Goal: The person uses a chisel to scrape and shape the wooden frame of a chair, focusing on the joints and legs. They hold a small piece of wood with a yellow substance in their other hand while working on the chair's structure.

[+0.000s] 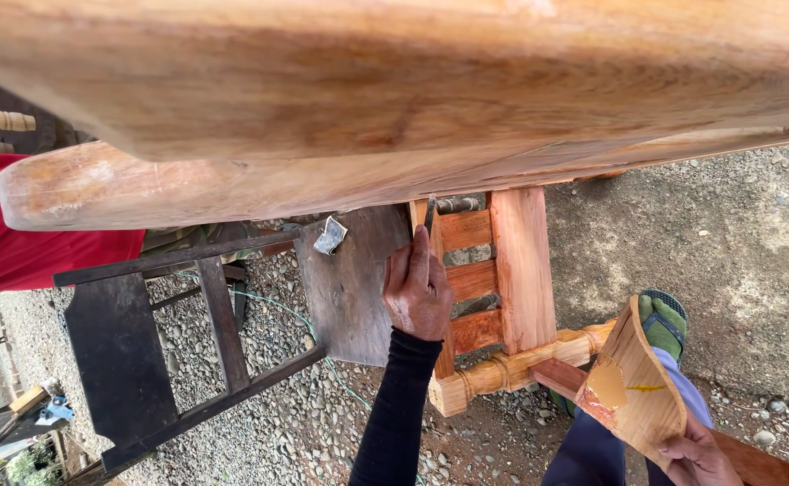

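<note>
Left hand [418, 292] closed in a fist around a slim metal tool [429, 214], likely a chisel or putty knife; the blade points up and away from the knuckles, its tip at or just short of the underside edge of the big wooden slab [394, 81] where the slab meets the slatted wooden frame [493, 270]. Contact between tip and wood cannot be confirmed. Right hand [696, 454], low and toward the body, grips a curved wooden piece [633, 382] by its lower end, fingers wrapped under; its upper face carries a patch of yellowish paste and a reddish-stained edge. Judgement: filling or scraping work at the slab joint is under way; the slab and frame look shaped and sanded, reddish-orange with pale chalky patches on the rounded end, so bare-wood finishing appears partly done and paste remains on the held piece. Just left of the tool hand, a dark grey board [349, 288] with a crumpled scrap [329, 236] on it. Farther left, a dark wooden frame [151, 342] over gravel [736, 252]. Below the right hand, a foot in a green sandal [662, 322].
</note>
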